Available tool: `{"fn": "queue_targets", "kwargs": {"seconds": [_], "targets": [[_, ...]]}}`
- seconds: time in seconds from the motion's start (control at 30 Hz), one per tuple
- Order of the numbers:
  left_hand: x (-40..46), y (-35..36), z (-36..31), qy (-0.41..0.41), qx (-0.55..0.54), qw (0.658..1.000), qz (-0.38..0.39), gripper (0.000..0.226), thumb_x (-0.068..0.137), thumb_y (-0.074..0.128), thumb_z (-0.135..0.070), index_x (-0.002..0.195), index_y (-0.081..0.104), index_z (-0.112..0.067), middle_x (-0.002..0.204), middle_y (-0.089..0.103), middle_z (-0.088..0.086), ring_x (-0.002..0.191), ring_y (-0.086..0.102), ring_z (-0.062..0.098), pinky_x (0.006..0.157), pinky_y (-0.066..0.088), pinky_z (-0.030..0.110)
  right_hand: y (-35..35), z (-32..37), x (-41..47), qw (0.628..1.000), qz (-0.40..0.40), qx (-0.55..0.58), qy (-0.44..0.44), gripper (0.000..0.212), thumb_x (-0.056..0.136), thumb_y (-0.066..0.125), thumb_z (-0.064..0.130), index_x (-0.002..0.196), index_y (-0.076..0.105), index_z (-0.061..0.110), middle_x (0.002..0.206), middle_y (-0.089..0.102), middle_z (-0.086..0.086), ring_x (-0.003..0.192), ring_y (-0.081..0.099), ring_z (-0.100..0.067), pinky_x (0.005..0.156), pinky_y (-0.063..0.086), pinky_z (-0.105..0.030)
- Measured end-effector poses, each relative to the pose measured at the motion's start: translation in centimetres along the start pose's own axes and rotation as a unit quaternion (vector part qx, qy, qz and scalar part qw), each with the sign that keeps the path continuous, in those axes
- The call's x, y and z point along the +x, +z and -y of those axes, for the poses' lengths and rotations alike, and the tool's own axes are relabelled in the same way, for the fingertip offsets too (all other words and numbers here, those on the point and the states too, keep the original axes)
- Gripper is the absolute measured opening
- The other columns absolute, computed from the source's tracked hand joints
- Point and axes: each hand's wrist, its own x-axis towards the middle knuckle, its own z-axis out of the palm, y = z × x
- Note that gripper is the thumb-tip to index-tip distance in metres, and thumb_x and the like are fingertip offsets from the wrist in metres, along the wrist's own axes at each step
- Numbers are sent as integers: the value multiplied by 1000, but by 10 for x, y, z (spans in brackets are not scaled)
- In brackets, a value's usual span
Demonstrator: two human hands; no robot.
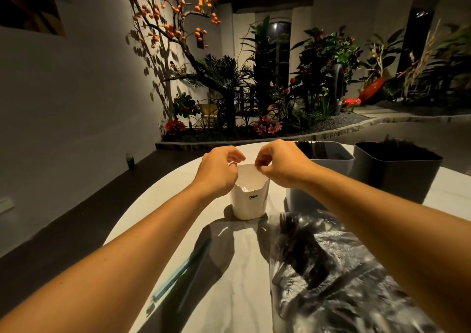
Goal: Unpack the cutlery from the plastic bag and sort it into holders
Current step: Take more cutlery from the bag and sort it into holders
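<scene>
A small white paper box (249,202) with a dark printed logo stands upright on the white table (229,281). My left hand (216,169) and my right hand (280,164) both pinch its raised back flap at the top. A clear plastic bag (331,276) holding dark cutlery lies on the table at the lower right. Two holders stand at the back right: a light grey one (328,154) with black forks in it and a dark grey one (397,174) with dark cutlery. My right forearm hides the lower part of the light grey holder.
A thin wrapped stick-like item (178,274) lies on the table under my left forearm. Beyond the table's round far edge are a dark floor, a stone-edged planter bed (254,128) with plants and a tree with orange fruit.
</scene>
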Motion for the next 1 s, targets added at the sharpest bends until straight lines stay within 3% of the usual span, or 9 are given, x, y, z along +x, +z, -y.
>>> {"fn": "queue_targets", "kwargs": {"seconds": [0.2, 0.33, 0.53, 0.67, 0.73, 0.8, 0.87, 0.93, 1.0], "targets": [[-43, -13, -43, 53, -37, 996, 55, 26, 103, 49, -13, 122, 66, -17, 117, 68, 1, 108, 62, 15, 89, 51, 29, -40, 16, -54, 999, 31, 24, 0, 16, 95, 63, 21, 105, 75, 15, 94, 72, 1, 79, 63, -10, 70, 48, -24], [-79, -16, -72, 72, -57, 993, 73, 20, 103, 52, -18, 118, 64, -18, 111, 69, 1, 100, 65, 17, 89, 55, 38, -71, 27, -100, 997, 33, 64, 18, 14, 96, 62, 17, 104, 73, 11, 91, 73, -4, 76, 70, -13, 60, 56, -21], [-144, -10, -105, 86, -62, 986, 126, 16, 103, 54, -18, 117, 62, -16, 107, 69, 4, 94, 68, 17, 83, 59, 37, -92, 32, -178, 988, 80, 119, 65, 13, 98, 59, 11, 103, 68, 3, 88, 72, -13, 70, 73, -18, 56, 58, -23], [-184, 0, -122, 106, -24, 975, 194, 18, 103, 49, -11, 110, 66, -13, 100, 68, 3, 95, 66, 19, 82, 56, 31, -97, 26, -223, 974, 174, 73, 128, 17, 99, 55, 8, 102, 67, -3, 85, 74, -17, 73, 75, -25, 64, 61, -30], [-205, 7, -129, 116, -2, 962, 248, 19, 101, 56, -22, 115, 65, -14, 106, 67, 1, 101, 64, 18, 91, 55, 34, -102, 22, -246, 961, 227, 19, 155, 19, 98, 55, 11, 100, 69, -1, 85, 75, -15, 74, 75, -24, 64, 60, -28], [-221, 13, -132, 128, 33, 941, 311, 34, 94, 64, -34, 123, 62, -16, 115, 64, 1, 106, 62, 17, 97, 54, 38, -105, 20, -266, 930, 316, 19, 188, 21, 99, 53, 12, 98, 71, 0, 85, 75, -14, 75, 75, -24, 65, 60, -28], [-232, 17, -132, 137, 91, 918, 360, 55, 85, 75, -36, 133, 54, -20, 125, 59, 0, 112, 59, 17, 99, 52, 37, -101, 20, -285, 882, 414, 65, 214, 23, 100, 48, 7, 100, 71, 0, 89, 76, -16, 80, 75, -25, 74, 61, -31], [-237, 22, -128, 163, 185, 906, 345, 61, 80, 81, -33, 133, 53, -24, 127, 57, -2, 114, 56, 18, 98, 52, 38, -87, 17, -298, 870, 440, 92, 204, 27, 98, 44, -3, 103, 71, 1, 98, 75, -18, 90, 74, -24, 89, 58, -34], [-239, 32, -123, 175, 236, 924, 245, 34, 86, 75, -28, 117, 64, -25, 116, 63, -2, 106, 60, 21, 91, 55, 41, -69, 14, -306, 885, 408, 128, 186, 34, 96, 41, -10, 109, 70, 1, 111, 72, -18, 101, 72, -24, 98, 54, -35]]}}
